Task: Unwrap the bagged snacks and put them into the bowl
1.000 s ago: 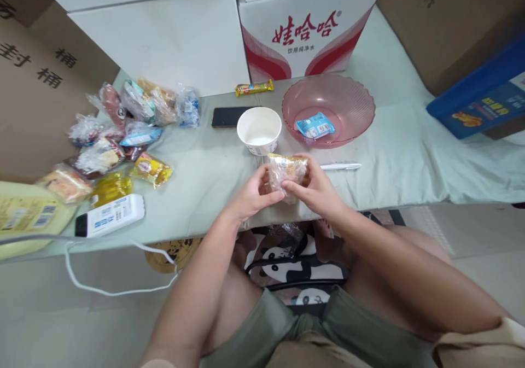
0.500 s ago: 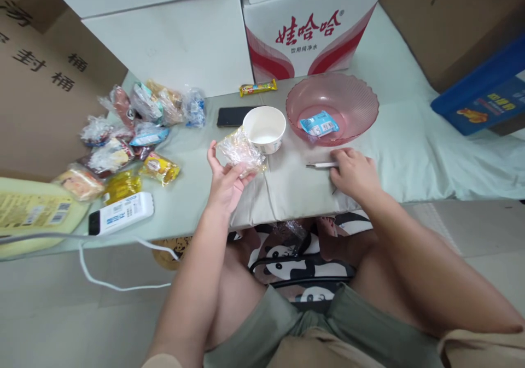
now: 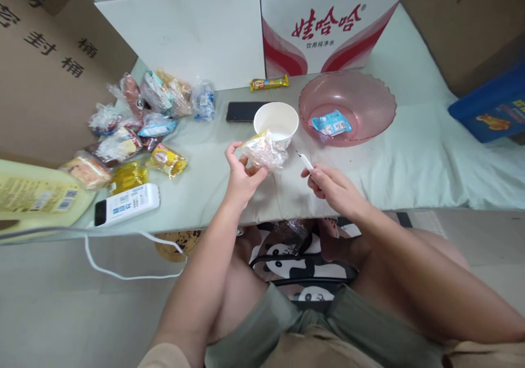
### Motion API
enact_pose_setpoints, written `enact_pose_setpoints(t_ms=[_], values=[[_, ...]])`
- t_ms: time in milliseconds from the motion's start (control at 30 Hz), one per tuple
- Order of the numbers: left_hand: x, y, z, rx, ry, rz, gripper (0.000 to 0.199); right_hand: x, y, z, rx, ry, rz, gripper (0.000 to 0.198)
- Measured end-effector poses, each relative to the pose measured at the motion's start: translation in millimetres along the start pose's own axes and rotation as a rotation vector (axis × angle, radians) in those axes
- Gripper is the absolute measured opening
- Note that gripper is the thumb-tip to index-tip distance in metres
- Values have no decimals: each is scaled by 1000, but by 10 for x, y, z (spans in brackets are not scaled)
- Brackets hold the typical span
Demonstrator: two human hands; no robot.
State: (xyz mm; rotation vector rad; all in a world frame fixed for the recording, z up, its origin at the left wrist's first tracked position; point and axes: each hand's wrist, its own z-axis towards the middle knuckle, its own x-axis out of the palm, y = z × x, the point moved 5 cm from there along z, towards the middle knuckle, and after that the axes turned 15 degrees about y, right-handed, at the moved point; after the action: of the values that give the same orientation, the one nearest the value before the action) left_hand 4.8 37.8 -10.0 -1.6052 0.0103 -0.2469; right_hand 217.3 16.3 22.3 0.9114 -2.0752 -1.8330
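Between the fingers of my left hand (image 3: 241,176) is a crinkled clear plastic food packet (image 3: 266,152) with a yellow edge, held up in front of a white paper cup (image 3: 276,121). My right hand (image 3: 334,187) is closed around a slim white craft knife (image 3: 304,161), its thin dark tip pointing up and left toward the packet. Tip and packet are apart. Behind the right hand stands a pink ribbed clear bowl (image 3: 381,108) with a blue packet (image 3: 332,123) lying in it.
Several wrapped snacks (image 3: 118,145) lie heaped at the left, near a white device (image 3: 131,203) and a yellow container (image 3: 41,198). A black phone (image 3: 241,112) and a yellow snack stick (image 3: 269,82) lie behind the cup. White boxes (image 3: 184,40) line the back.
My right hand has lifted the white craft knife off the table and turned its tip up toward the packet. My left hand still holds the packet in front of the cup.
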Motion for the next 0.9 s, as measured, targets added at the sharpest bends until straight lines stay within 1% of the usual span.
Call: enact_pose_setpoints(t_ms=[100,167,200,233,300,400,467,533,633,700,767,833,900], values=[[163,38,-20,4,90,51,79,149,21,28,19,88,168,48],[274,44,-31,-7,144,33,79,212,14,46,31,126,180,50],[314,39,-34,-15,157,10,79,227,3,53,40,130,153,51],[337,28,-33,-20,156,-23,80,229,-11,58,52,123,104,51],[322,-14,-21,-13,112,-101,80,199,-35,62,75,82,-40,49],[180,-109,4,41,6,-163,73,115,-53,56,110,61,-234,42],[73,-156,7,71,-33,-156,68,18,-68,46,145,44,-320,41],[17,-165,-6,81,-25,-146,67,-126,-83,29,195,-31,-461,41],[77,-90,-46,28,78,-118,71,-328,-114,9,301,-139,-751,41],[177,-14,-78,-36,165,-54,69,-419,-145,8,363,-172,-866,39],[262,32,-105,-85,214,98,58,-482,-166,7,394,-208,-914,37],[290,29,-119,-107,199,302,41,-524,-175,4,409,-241,-944,39],[252,-20,-122,-96,118,462,34,-547,-163,1,393,-277,-990,39]])
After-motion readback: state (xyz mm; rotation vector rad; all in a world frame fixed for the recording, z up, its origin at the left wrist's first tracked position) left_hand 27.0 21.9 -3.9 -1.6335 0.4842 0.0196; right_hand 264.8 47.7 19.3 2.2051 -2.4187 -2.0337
